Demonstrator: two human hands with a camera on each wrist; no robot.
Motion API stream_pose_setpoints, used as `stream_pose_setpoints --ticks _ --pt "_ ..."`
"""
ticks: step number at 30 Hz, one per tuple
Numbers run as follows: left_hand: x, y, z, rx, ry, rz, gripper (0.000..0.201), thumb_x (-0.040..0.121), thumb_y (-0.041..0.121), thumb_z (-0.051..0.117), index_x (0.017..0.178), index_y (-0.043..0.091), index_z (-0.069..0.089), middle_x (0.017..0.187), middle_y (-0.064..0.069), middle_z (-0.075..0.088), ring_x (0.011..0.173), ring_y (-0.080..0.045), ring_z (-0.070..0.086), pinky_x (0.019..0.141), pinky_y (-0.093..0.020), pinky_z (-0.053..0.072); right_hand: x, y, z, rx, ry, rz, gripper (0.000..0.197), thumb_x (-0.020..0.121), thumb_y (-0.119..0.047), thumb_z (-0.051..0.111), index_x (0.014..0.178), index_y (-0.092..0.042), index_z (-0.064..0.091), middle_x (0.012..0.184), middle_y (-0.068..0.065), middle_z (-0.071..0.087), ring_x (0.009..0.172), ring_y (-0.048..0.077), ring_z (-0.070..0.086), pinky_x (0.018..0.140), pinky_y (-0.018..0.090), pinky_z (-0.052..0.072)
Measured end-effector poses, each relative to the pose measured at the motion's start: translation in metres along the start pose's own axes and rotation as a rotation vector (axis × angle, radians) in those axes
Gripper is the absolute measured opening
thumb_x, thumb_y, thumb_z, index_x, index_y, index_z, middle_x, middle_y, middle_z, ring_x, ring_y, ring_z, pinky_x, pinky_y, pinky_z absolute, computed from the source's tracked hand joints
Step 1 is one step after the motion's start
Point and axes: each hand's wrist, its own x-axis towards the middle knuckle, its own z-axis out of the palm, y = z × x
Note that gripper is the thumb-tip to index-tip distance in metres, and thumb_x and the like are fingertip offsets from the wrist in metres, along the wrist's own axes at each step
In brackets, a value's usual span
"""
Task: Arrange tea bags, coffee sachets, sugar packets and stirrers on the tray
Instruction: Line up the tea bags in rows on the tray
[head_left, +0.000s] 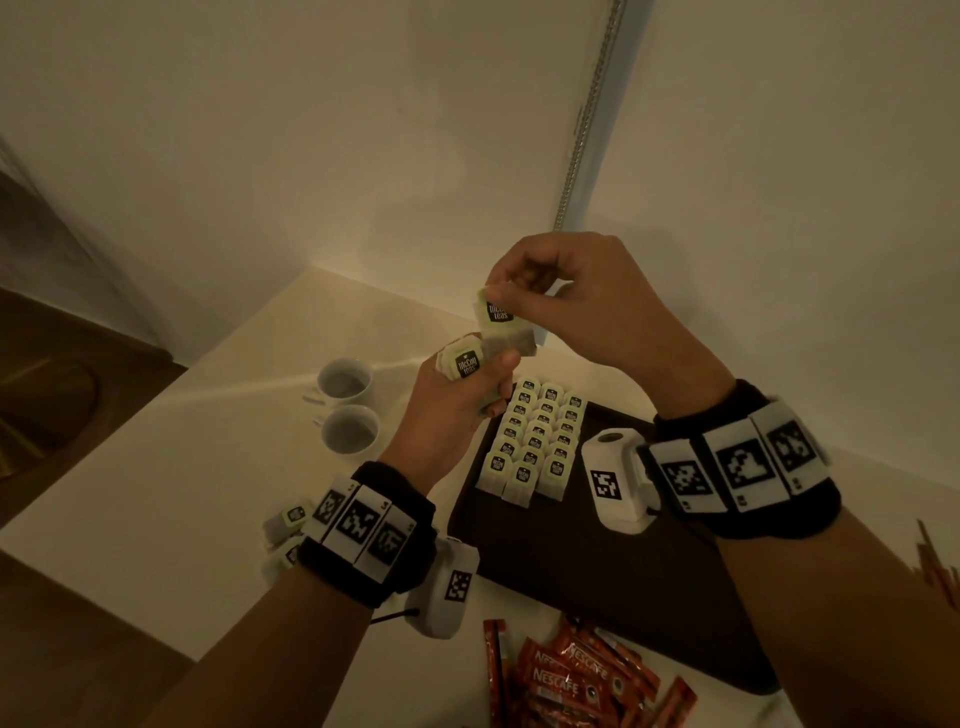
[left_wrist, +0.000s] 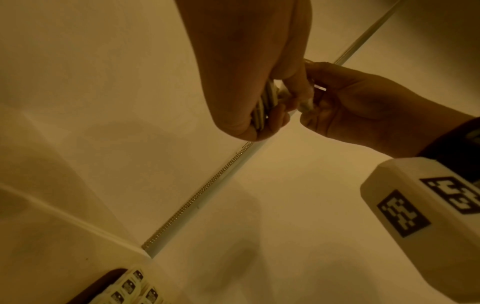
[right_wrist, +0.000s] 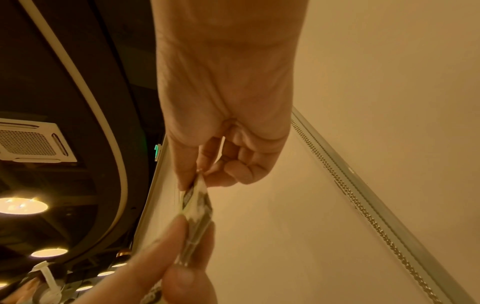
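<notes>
Tea bags with pale green tags sit stacked in the gripping left hand above the dark rectangular tray, so the right hand can pinch one tea bag off for the rows.

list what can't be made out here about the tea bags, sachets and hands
- How many tea bags the left hand holds: head view, fingers cover the stack.
- Loose tea bags on the table: head view, left wrist hides most.
- Coffee sachets: cut off by the bottom edge.
- Right hand pinching one tea bag: print blurred.
</notes>
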Motion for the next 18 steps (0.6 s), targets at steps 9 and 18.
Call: stream_pose_setpoints --ticks 9,18 --pt "0.000 -0.013 -0.009 0.142 0.055 -0.040 0.003 0.074 0.024 0.069 0.074 0.027 0.071 0.062 0.000 0.057 0.057 -0.012 0.051 0.050 -0.022 0.039 -0.025 0.029 -0.003 0.072 0.057 0.096 0.004 0.082 -0.021 0.070 0.083 -0.023 0.068 0.074 0.001 0.067 0.066 0.003 0.057 0.064 0.010 0.044" --pt "0.004 -0.029 -0.051 -0.273 0.367 -0.420 0.063 0.092 0.064 0.034 0.083 0.008 0.061 0.069 -0.008 0.063 0.068 -0.021 0.061 0.052 -0.021 0.052 -0.122 0.137 0.042 -0.095 -0.313 0.675 0.010 0.091 -0.016 0.059 0.100 -0.016 0.063 0.096 -0.005 0.061 0.080 0.006 0.056 0.065 0.011 0.041"
